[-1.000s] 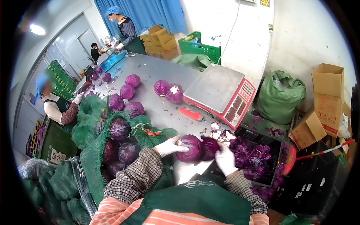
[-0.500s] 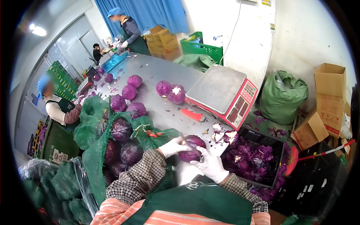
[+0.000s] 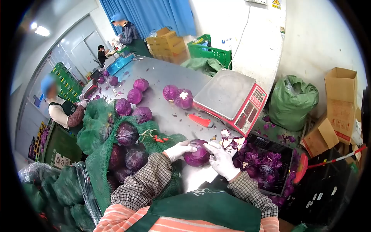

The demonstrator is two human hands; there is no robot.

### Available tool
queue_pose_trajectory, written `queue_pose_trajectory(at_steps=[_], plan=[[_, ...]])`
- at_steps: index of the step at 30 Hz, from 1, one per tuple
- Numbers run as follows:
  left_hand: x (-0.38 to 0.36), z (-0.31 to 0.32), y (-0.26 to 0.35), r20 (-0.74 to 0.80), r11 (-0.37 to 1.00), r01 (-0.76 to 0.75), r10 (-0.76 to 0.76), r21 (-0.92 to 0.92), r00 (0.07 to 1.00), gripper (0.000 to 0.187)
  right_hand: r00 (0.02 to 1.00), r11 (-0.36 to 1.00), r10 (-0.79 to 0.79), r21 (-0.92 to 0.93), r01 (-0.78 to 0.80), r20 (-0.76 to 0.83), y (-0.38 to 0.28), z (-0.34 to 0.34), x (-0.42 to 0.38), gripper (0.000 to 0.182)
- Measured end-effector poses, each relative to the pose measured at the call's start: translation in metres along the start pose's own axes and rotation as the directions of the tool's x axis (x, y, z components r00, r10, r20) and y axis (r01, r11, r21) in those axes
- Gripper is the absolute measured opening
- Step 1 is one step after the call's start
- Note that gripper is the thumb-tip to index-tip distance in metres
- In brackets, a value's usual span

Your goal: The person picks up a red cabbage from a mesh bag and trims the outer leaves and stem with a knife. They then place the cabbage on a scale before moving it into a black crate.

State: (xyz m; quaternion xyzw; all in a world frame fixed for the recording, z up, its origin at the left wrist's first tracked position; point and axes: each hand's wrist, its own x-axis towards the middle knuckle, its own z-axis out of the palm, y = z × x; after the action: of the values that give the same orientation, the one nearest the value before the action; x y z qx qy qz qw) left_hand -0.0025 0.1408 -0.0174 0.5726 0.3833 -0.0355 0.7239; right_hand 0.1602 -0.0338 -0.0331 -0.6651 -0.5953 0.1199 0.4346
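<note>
A red cabbage (image 3: pixel 196 155) is between my two white-gloved hands, above the near edge of the metal table. My left hand (image 3: pixel 179 150) grips its left side, thumb on top. Against its upper right side lie the fingers of my right hand (image 3: pixel 224 161), closed on the outer leaves; the fingertips are partly hidden. Just left, a green mesh bag (image 3: pixel 94 152) holds several cabbages (image 3: pixel 127 133). An orange-handled knife (image 3: pixel 199 120) lies beyond the cabbage, near pale cut trimmings (image 3: pixel 232 141).
A red-framed scale (image 3: pixel 226 94) stands ahead right. Below it, a black crate (image 3: pixel 286 170) holds purple leaves. More cabbages (image 3: pixel 135 96) sit farther along the table (image 3: pixel 162 75). A green sack (image 3: pixel 293 102) and cardboard boxes (image 3: pixel 340 104) stand right. Co-workers (image 3: pixel 66 112) work at left and back.
My right hand has moved up from the cabbage's lower right side to its upper right. The cabbage has turned a little between my hands, while my left hand keeps its grip.
</note>
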Motion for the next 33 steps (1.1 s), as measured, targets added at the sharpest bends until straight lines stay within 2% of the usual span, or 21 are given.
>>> queue_pose_trajectory(at_steps=[4, 5, 8, 10, 11, 12, 13, 15, 16, 17, 19, 20, 21, 22, 23, 24, 26, 28, 30, 31, 33], plan=[[0.008, -0.009, -0.006, 0.073, 1.000, -0.008, 0.009, -0.013, 0.997, 0.063, 0.998, 0.996, -0.068, -0.065, 0.067, -0.016, 0.023, 0.015, 0.009, 0.032], [0.006, -0.007, -0.003, 0.061, 1.000, -0.020, 0.019, 0.011, 0.998, 0.063, 0.991, 0.997, 0.060, -0.065, -0.053, 0.119, 0.016, 0.003, 0.009, 0.023], [0.006, -0.005, 0.001, 0.043, 0.999, 0.016, -0.014, -0.048, 0.999, 0.062, 0.992, 0.993, 0.107, -0.050, -0.104, 0.068, 0.037, 0.008, -0.012, 0.015], [0.011, -0.010, -0.004, 0.042, 0.993, 0.013, -0.009, -0.114, 0.999, 0.061, 0.980, 0.969, 0.180, 0.189, -0.161, -0.086, 0.048, -0.002, -0.038, 0.010], [0.012, -0.012, -0.005, 0.038, 0.990, 0.019, -0.013, -0.140, 0.999, 0.060, 0.980, 0.993, 0.073, -0.076, -0.088, -0.184, 0.055, -0.016, -0.050, 0.008], [0.013, -0.012, -0.007, 0.033, 0.985, 0.024, -0.018, -0.169, 0.999, 0.059, 0.923, 0.995, 0.078, -0.035, -0.099, -0.378, 0.087, -0.010, -0.072, 0.007], [0.013, -0.010, -0.004, 0.005, 0.989, 0.046, -0.046, -0.138, 0.999, 0.057, 0.854, 0.931, 0.363, 0.166, -0.324, -0.373, 0.121, -0.011, -0.094, 0.006], [0.013, -0.004, -0.002, -0.022, 0.992, 0.018, -0.021, -0.127, 1.000, 0.058, 0.775, 0.865, 0.495, 0.305, -0.398, -0.393, 0.137, -0.027, -0.103, 0.021], [0.014, 0.000, -0.002, -0.052, 0.994, -0.008, 0.002, -0.107, 0.999, 0.059, 0.767, 0.884, 0.465, 0.187, -0.428, -0.441, 0.136, -0.026, -0.115, 0.029], [0.018, 0.002, -0.005, -0.060, 0.997, -0.064, 0.062, -0.031, 0.996, 0.059, 0.846, 0.927, 0.371, 0.095, -0.364, -0.383, 0.090, -0.042, -0.095, 0.043], [0.030, 0.009, -0.009, -0.058, 0.974, -0.188, 0.196, 0.122, 0.979, 0.059, 0.891, 0.926, 0.370, 0.180, -0.332, -0.262, 0.058, -0.034, -0.068, 0.047], [0.029, 0.016, -0.008, -0.023, 0.944, -0.264, 0.274, 0.196, 0.962, 0.065, 0.933, 0.979, 0.181, 0.146, -0.141, -0.312, 0.051, -0.023, -0.057, 0.046], [0.013, 0.031, 0.003, -0.050, 0.919, -0.232, 0.261, 0.318, 0.964, 0.069, 0.942, 0.982, 0.183, 0.089, -0.164, -0.281, 0.027, -0.023, -0.045, 0.044], [-0.001, 0.045, 0.011, -0.080, 0.881, -0.191, 0.248, 0.434, 0.965, 0.073, 0.952, 0.968, 0.232, 0.145, -0.206, -0.201, 0.021, -0.016, -0.038, 0.041], [0.004, 0.047, -0.005, -0.050, 0.842, -0.296, 0.354, 0.451, 0.934, 0.082, 0.954, 0.949, 0.253, 0.232, -0.214, -0.158, 0.023, -0.007, -0.036, 0.040], [-0.014, 0.065, 0.004, -0.090, 0.843, -0.227, 0.307, 0.488, 0.947, 0.092, 0.957, 0.923, 0.269, 0.314, -0.223, -0.112, 0.030, 0.004, -0.035, 0.039], [0.008, 0.057, -0.029, -0.079, 0.586, -0.248, 0.475, 0.771, 0.877, 0.126, 0.905, 0.853, 0.425, 0.330, -0.404, 0.012, 0.041, -0.002, -0.042, 0.032], [-0.015, 0.071, -0.016, -0.069, 0.511, -0.191, 0.445, 0.838, 0.893, 0.135, 0.951, 0.966, 0.259, 0.022, -0.259, -0.170, 0.071, -0.004, -0.062, 0.031], [-0.022, 0.077, -0.017, -0.048, 0.364, -0.147, 0.474, 0.920, 0.879, 0.134, 0.813, 0.871, 0.489, 0.125, -0.476, -0.316, 0.087, -0.022, -0.071, 0.038], [-0.025, 0.082, -0.020, -0.008, 0.249, -0.164, 0.571, 0.955, 0.821, 0.129, 0.791, 0.829, 0.510, -0.053, -0.557, -0.338, 0.095, -0.027, -0.077, 0.046], [-0.030, 0.098, -0.003, -0.035, 0.282, -0.123, 0.495, 0.951, 0.868, 0.128, 0.875, 0.896, 0.417, -0.052, -0.442, -0.246, 0.065, -0.042, -0.073, 0.042]])
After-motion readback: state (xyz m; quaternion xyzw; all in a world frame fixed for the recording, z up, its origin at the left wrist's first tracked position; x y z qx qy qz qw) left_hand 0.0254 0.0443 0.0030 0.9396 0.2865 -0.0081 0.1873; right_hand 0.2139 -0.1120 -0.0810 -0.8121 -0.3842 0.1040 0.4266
